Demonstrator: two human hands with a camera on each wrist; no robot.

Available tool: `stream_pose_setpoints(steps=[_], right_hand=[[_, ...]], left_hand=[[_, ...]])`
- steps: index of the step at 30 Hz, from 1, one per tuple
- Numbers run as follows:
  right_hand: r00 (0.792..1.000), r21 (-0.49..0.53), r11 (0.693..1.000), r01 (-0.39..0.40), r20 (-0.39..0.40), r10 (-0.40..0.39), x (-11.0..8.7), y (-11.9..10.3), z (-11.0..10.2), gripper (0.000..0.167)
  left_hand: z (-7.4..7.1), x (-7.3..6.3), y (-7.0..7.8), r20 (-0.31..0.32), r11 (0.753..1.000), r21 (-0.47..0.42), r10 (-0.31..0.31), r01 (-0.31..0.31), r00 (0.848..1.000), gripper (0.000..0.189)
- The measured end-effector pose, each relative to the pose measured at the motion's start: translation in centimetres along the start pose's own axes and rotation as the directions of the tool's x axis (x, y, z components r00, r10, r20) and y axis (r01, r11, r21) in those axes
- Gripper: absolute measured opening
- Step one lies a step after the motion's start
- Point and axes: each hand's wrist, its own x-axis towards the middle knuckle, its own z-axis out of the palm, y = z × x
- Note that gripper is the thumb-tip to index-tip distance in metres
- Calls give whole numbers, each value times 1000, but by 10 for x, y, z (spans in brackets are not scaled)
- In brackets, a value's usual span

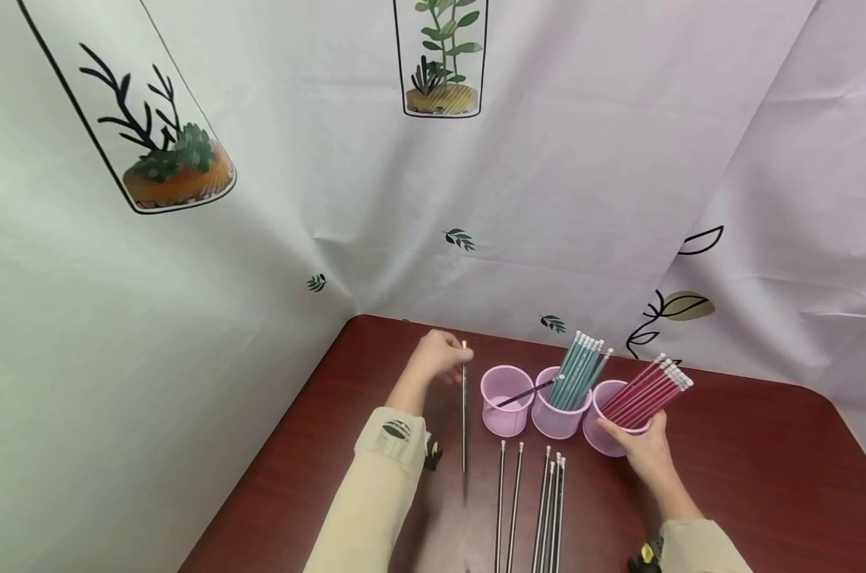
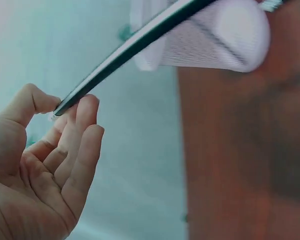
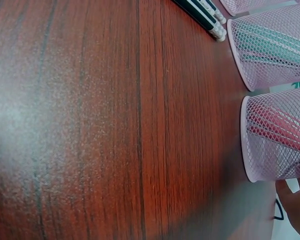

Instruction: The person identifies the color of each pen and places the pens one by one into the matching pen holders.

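Note:
My left hand (image 1: 436,356) pinches a black pencil (image 1: 465,422) near its white eraser end, between thumb and fingertips. The pencil hangs upright to the left of the pink mesh cups. In the left wrist view the same pencil (image 2: 132,52) slants up from the fingertips. The left cup (image 1: 506,422) holds one leaning black pencil (image 1: 524,395). Teal pencils (image 1: 578,374) fill the middle cup (image 1: 556,426). With thumb and fingers spread round its rim, my right hand (image 1: 649,458) grips the right cup (image 1: 596,434), which holds dark pink pencils (image 1: 644,395).
Two black pencils (image 1: 500,509) lie apart on the dark red wooden table (image 1: 762,469), in front of the cups. Beside them lies a bunch of several more black pencils (image 1: 550,509). A white printed cloth (image 1: 562,199) hangs behind and left of the table.

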Motion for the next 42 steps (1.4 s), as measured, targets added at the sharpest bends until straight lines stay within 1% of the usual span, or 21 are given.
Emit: stream_pose_setpoints(steps=[3, 5, 8, 11, 14, 16, 19, 22, 25, 28, 32, 34, 35, 37, 40, 41, 42], right_hand=[[1000, 0, 1000, -2, -3, 2, 0, 0, 0, 94], [1000, -1, 1000, -3, -4, 3, -1, 0, 1, 94], [1000, 1, 1000, -3, 0, 3, -1, 1, 1, 95], [1000, 1, 1000, -6, 2, 6, -2, 1, 1, 95], [1000, 5, 1000, -8, 1, 8, -2, 2, 2, 95], [1000, 9, 1000, -2, -1, 2, -2, 2, 2, 94], [1000, 20, 1000, 13, -9, -12, -1, 3, 3, 92], [1000, 22, 1000, 15, -20, -15, -1, 4, 3, 92], [1000, 28, 1000, 15, -20, -14, -1, 5, 3, 92], [1000, 38, 999, 24, -19, -23, -1, 6, 4, 91], [1000, 38, 999, 22, -14, -22, -1, 6, 5, 92], [1000, 32, 999, 18, -10, -18, -1, 5, 5, 93], [1000, 29, 999, 15, -9, -15, -1, 5, 5, 93], [1000, 25, 1000, 13, -7, -13, -1, 4, 4, 94], [1000, 20, 1000, 4, -7, -4, -1, 3, 4, 94], [1000, 19, 1000, 2, -9, -2, -1, 3, 4, 94], [1000, 18, 1000, 2, -10, -2, -1, 3, 4, 94]], left_hand=[[-6, -1, 23, -2, 997, -23, 67, -67, 998, 15], [-8, -1, 37, -13, 991, -37, 128, -129, 992, 15], [-6, -4, 56, -32, 973, -46, 224, -225, 974, 13], [1, -6, 68, -42, 950, -30, 309, -310, 950, 12], [11, -7, 71, -38, 917, 57, 396, -394, 917, 13], [19, -6, 68, -19, 890, 118, 446, -441, 895, 13], [32, -3, 57, 39, 855, 199, 481, -479, 876, 14], [48, 1, 42, 115, 838, 260, 466, -480, 877, 16], [66, 2, 29, 167, 813, 328, 452, -481, 877, 17], [80, 1, 20, 193, 810, 352, 428, -469, 883, 15], [92, 0, 13, 189, 826, 363, 387, -431, 902, 16], [96, -1, 13, 179, 829, 376, 373, -414, 910, 17], [97, -1, 12, 176, 825, 391, 369, -409, 913, 18], [99, -1, 13, 171, 813, 420, 365, -403, 915, 19], [101, -1, 12, 162, 794, 455, 371, -403, 915, 17], [100, -1, 12, 158, 790, 458, 378, -407, 912, 14], [99, -2, 11, 153, 792, 450, 386, -412, 910, 12]])
